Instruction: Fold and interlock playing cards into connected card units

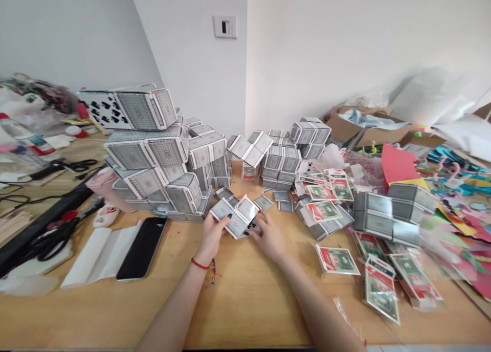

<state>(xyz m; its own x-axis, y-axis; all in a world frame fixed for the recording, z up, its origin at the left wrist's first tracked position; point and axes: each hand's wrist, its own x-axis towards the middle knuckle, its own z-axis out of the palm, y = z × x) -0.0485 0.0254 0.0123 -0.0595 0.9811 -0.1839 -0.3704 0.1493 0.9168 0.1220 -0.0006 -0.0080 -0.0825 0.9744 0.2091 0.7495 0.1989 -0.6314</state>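
Note:
Between my hands, over the middle of the table, is a small folded piece made of playing cards (235, 220), mostly grey-patterned backs, with black pips showing near its right side. My left hand (213, 234) grips its left part, thumb on top. My right hand (269, 234) pinches its right edge with the fingers closed. Just beyond lie several loose cards (264, 202) on the wood. Behind them stands a joined block of folded cards (251, 148), tilted. A tall stack of card blocks (148, 152) rises to the left.
A black phone (141, 248) and white paper (102, 257) lie left, near black scissors (57, 234). Red and green card boxes (337, 260) are scattered right, beside more card blocks (387, 216). A cardboard box (364, 129) and coloured craft scraps (468, 214) fill the far right.

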